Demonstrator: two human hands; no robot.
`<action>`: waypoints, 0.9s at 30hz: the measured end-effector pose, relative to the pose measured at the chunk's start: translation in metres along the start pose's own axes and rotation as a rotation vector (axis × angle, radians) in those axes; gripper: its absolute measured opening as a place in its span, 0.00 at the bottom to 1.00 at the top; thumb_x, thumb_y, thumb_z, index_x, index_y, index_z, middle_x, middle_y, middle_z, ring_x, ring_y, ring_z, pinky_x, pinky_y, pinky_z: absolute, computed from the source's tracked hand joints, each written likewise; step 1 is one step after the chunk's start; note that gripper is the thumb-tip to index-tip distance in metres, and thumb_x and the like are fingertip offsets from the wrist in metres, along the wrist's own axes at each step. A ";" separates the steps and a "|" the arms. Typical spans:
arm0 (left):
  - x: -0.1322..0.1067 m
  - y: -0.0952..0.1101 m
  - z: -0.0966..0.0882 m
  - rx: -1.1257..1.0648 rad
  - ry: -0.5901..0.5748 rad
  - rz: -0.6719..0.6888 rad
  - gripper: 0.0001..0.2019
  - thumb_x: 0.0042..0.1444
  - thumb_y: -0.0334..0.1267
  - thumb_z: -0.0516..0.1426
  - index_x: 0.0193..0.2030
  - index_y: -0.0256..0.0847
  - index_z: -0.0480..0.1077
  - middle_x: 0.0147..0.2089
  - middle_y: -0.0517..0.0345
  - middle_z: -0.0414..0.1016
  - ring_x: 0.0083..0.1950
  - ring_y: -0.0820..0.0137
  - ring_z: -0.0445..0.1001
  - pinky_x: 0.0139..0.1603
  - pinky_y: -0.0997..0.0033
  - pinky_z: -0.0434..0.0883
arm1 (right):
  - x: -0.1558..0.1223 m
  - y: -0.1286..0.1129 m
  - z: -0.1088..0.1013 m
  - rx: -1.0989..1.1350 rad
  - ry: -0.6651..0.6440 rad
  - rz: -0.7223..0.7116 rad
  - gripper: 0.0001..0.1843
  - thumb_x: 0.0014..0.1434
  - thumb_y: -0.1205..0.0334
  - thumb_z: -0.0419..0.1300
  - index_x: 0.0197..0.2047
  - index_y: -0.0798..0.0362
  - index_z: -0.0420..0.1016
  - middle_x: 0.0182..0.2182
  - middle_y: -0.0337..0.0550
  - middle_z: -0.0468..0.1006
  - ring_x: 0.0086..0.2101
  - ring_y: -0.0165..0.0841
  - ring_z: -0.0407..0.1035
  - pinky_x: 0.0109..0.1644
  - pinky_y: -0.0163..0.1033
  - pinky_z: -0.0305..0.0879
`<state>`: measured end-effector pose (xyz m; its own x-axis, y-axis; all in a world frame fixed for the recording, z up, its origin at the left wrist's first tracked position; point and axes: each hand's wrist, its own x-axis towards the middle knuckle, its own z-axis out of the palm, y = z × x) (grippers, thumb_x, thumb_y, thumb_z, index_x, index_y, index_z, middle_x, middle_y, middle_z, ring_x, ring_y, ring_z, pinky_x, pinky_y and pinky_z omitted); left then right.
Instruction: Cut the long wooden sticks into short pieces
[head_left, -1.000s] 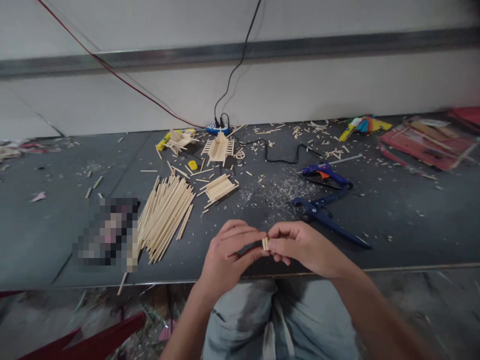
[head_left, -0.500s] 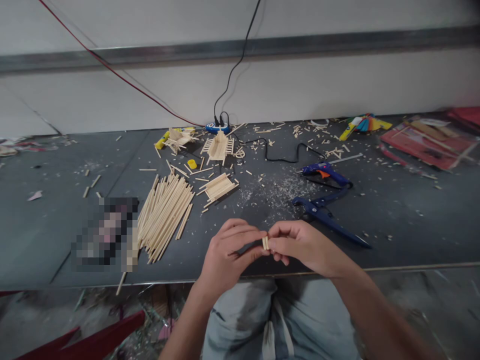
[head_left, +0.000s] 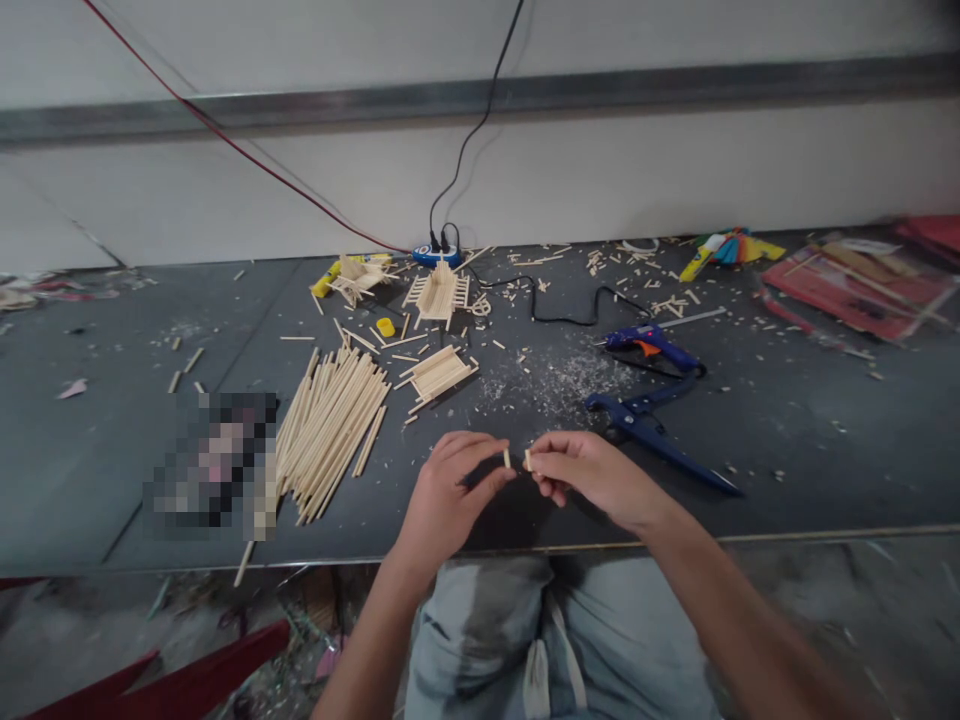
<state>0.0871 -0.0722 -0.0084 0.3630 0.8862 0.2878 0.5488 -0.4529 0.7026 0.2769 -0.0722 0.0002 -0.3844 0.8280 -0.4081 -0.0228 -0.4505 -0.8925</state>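
Note:
Between thumb and forefinger, my left hand [head_left: 454,485] pinches a short piece of wooden stick [head_left: 507,458], held upright. A second short stick piece [head_left: 527,460] is in the fingertips of my right hand [head_left: 581,470], with a small gap between the two pieces. Both hands are above the table's near edge. Behind them lies a small stick-built panel [head_left: 439,375] with raised sides. To the left is a pile of long wooden sticks [head_left: 334,430]. A blue cutter [head_left: 660,440] rests right of my right hand, below a blue glue gun [head_left: 652,345].
A small chair-like stick model [head_left: 439,292] and another stick piece [head_left: 360,278] stand near a blue power strip [head_left: 436,255]. A yellow cap [head_left: 385,327] lies nearby. A black cable [head_left: 562,318] crosses the table amid offcuts. Red packets [head_left: 855,290] lie far right.
The two short stick pieces were together between my hands; now they are apart, one in each hand. My left hand has moved slightly left and both hands slightly up.

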 end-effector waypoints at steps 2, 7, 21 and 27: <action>0.000 -0.015 0.002 0.122 0.013 -0.051 0.11 0.53 0.38 0.56 0.43 0.43 0.71 0.42 0.54 0.73 0.46 0.65 0.68 0.48 0.63 0.66 | 0.008 0.007 -0.002 0.001 0.031 0.016 0.10 0.50 0.57 0.59 0.29 0.56 0.70 0.19 0.36 0.68 0.20 0.23 0.61 0.23 0.30 0.58; -0.001 -0.050 0.000 0.399 0.078 -0.205 0.11 0.54 0.37 0.54 0.43 0.44 0.72 0.44 0.54 0.73 0.47 0.63 0.67 0.51 0.58 0.63 | 0.024 0.020 -0.003 -0.215 0.127 -0.020 0.13 0.51 0.53 0.56 0.28 0.55 0.69 0.19 0.35 0.68 0.18 0.24 0.60 0.22 0.30 0.55; 0.001 -0.067 -0.018 0.479 0.158 -0.331 0.16 0.51 0.35 0.51 0.47 0.40 0.69 0.48 0.50 0.70 0.49 0.61 0.67 0.52 0.59 0.63 | 0.034 0.019 -0.005 -0.640 0.238 -0.084 0.14 0.54 0.52 0.52 0.29 0.54 0.70 0.19 0.39 0.71 0.21 0.29 0.65 0.25 0.32 0.56; 0.002 -0.070 -0.015 0.550 0.196 -0.345 0.16 0.54 0.44 0.51 0.45 0.39 0.69 0.47 0.47 0.70 0.48 0.59 0.67 0.51 0.57 0.62 | 0.035 0.003 -0.017 -0.742 0.241 -0.107 0.14 0.54 0.52 0.52 0.29 0.53 0.71 0.20 0.41 0.72 0.20 0.29 0.64 0.25 0.33 0.55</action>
<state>0.0389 -0.0371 -0.0471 -0.0162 0.9666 0.2558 0.9307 -0.0789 0.3572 0.2787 -0.0387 -0.0196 -0.2027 0.9420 -0.2674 0.6066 -0.0936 -0.7895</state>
